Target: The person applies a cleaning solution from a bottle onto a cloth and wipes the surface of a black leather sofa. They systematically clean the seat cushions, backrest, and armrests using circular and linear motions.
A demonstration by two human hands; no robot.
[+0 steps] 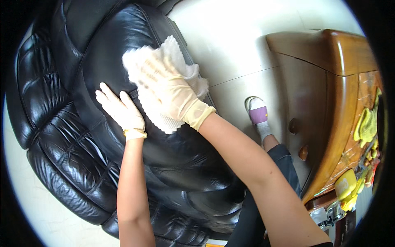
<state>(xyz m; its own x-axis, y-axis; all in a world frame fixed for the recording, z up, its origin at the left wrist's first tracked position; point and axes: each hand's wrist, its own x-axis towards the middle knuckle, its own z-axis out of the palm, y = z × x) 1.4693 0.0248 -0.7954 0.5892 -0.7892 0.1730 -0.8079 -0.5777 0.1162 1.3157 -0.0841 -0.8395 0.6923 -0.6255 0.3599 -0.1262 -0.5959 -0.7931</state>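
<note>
Under my right hand (166, 92) is a white textured cloth (142, 109), held bunched against the black leather sofa (109, 61). The fingers of that hand reach across the cloth and are smeared by motion. My left hand (123, 111) lies flat on the leather beside the cloth, its fingers stretched out and nothing in it. Thin cream-coloured gloves cover both hands up to the wrists. The cloth's edge hangs near the sofa's right border.
A brown wooden table (333, 94) stands at the right, with yellow gloves (366, 127) and a yellow container (345, 184) on it. My foot in a purple and white slipper (258, 113) is on the pale tiled floor (230, 45) between sofa and table.
</note>
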